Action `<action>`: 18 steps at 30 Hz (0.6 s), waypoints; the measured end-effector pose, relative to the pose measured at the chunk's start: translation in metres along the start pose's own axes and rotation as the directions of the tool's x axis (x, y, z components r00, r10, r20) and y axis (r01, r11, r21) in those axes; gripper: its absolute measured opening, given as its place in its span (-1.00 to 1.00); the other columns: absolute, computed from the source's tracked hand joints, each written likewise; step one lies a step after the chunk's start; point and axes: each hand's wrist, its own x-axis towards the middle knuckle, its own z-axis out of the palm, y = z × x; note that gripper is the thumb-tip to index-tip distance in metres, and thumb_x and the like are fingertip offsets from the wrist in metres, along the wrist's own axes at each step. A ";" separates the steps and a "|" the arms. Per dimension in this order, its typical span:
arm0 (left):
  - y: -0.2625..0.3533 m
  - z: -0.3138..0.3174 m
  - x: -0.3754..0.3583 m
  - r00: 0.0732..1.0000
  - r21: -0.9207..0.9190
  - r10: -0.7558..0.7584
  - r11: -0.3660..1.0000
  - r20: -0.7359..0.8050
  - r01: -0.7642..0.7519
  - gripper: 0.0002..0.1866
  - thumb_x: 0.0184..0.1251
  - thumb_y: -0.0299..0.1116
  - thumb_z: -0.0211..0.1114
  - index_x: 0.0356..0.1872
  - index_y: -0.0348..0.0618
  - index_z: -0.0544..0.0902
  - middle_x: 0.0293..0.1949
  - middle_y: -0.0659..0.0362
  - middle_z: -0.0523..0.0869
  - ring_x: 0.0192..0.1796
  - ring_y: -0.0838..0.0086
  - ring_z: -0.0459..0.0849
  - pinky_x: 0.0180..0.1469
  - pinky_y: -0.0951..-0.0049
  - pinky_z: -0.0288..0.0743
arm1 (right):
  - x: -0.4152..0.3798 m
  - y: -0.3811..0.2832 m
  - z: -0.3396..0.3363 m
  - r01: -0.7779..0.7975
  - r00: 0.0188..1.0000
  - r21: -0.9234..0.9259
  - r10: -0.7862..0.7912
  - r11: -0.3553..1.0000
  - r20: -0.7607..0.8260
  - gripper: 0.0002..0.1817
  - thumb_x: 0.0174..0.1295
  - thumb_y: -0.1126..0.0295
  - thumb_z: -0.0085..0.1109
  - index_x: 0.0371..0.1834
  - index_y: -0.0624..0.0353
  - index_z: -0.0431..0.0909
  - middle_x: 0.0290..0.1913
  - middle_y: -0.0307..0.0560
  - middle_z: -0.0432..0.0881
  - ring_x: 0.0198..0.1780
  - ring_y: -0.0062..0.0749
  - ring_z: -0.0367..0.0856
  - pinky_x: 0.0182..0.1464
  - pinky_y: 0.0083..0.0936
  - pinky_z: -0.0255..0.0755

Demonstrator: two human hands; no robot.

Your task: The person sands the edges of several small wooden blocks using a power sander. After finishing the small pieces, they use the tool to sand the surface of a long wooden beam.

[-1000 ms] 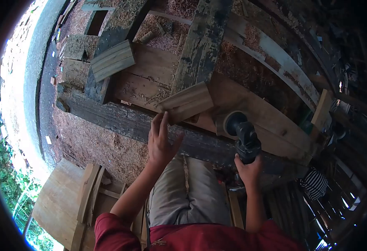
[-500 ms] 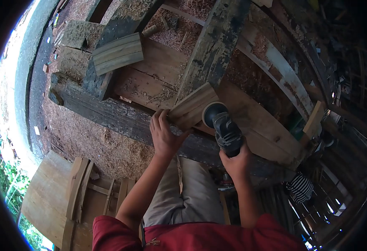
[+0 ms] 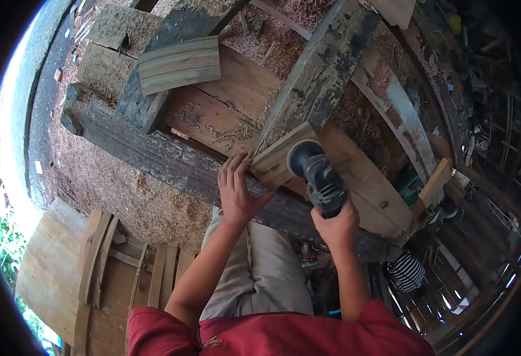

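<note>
A short wooden board rests on the dark weathered beams in the middle. My left hand lies at the board's left end, fingers on its edge and thumb stretched out along the near side. In my right hand is a black and grey power sander, held by its body. Its round pad sits on the right part of the board and hides that part.
A second striped board lies on the beams at upper left. A long weathered beam crosses in front of me. Wood shavings cover the ground. Planks lie at lower left, a striped cloth at lower right.
The view has shifted slightly, moving the surroundings within it. The sander's pad covers more of the board's middle than before. Both hands keep their holds.
</note>
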 end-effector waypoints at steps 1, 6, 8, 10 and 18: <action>-0.001 0.001 0.000 1.000 -0.004 0.003 1.000 -0.008 -0.003 0.13 -0.31 -0.27 0.87 0.47 -0.16 0.49 0.49 -0.07 0.60 0.53 -0.15 0.55 0.57 -0.16 0.41 | -0.002 -0.004 0.001 0.033 0.999 0.004 -0.033 0.999 0.018 -0.45 0.02 0.27 0.64 0.09 0.19 0.69 -0.14 0.23 0.82 -0.04 0.33 0.83 -0.01 0.06 0.70; -0.004 0.002 -0.001 0.999 -0.070 -0.024 0.997 -0.030 0.022 0.14 -0.39 -0.30 0.88 0.45 -0.15 0.53 0.45 -0.04 0.66 0.51 -0.12 0.59 0.57 -0.12 0.42 | -0.008 -0.017 0.006 0.108 0.993 -0.012 -0.108 0.994 0.052 -0.43 0.01 0.27 0.65 0.09 0.23 0.68 -0.13 0.27 0.82 -0.03 0.35 0.83 0.00 0.05 0.71; -0.006 0.002 -0.001 0.999 -0.091 -0.028 0.996 -0.041 0.025 0.14 -0.41 -0.32 0.88 0.44 -0.15 0.55 0.43 -0.04 0.67 0.50 -0.11 0.61 0.56 -0.10 0.43 | -0.001 -0.010 0.008 0.096 0.995 -0.011 -0.096 0.995 0.014 -0.44 0.01 0.29 0.65 0.10 0.23 0.68 -0.12 0.27 0.83 -0.03 0.35 0.83 0.01 0.05 0.71; -0.006 0.002 -0.001 0.999 -0.116 -0.035 0.993 -0.039 0.031 0.12 -0.41 -0.33 0.88 0.42 -0.15 0.57 0.43 -0.04 0.68 0.49 -0.10 0.62 0.56 -0.09 0.43 | 0.006 -0.004 0.005 0.064 0.998 -0.010 -0.064 0.998 0.001 -0.44 0.01 0.29 0.65 0.10 0.23 0.68 -0.11 0.27 0.83 -0.03 0.35 0.83 0.01 0.05 0.71; -0.011 0.008 -0.002 0.997 -0.196 -0.059 0.979 -0.048 0.048 0.07 -0.39 -0.35 0.88 0.39 -0.13 0.58 0.42 -0.02 0.68 0.47 -0.07 0.63 0.54 -0.07 0.45 | -0.006 -0.011 0.011 0.137 0.989 -0.055 -0.134 0.989 0.057 -0.40 0.00 0.22 0.68 0.12 0.18 0.69 -0.16 0.24 0.81 -0.07 0.37 0.82 -0.03 0.05 0.70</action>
